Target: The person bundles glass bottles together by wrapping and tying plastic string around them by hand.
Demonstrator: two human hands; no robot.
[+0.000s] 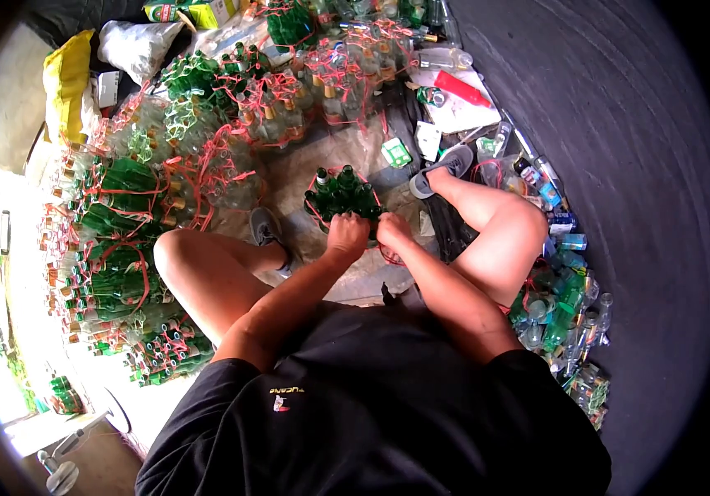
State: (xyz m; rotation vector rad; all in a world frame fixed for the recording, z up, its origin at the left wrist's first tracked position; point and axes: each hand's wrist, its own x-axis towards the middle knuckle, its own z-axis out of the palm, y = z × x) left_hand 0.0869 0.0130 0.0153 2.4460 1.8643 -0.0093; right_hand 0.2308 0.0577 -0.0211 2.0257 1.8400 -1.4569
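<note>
A cluster of green glass bottles stands upright on the floor between my feet, with red plastic string running round it. My left hand is closed in a fist at the near side of the cluster. Close beside it, my right hand is also closed, with a loop of red string hanging just below it. Both fists appear to grip the string, though my fingers mostly hide it. The nearest bottles are partly covered by my hands.
Tied bundles of green bottles and clear bottles crowd the left and far side. Loose bottles and cans lie along the right, by a dark sheet. A green-and-white packet lies ahead, near my right shoe.
</note>
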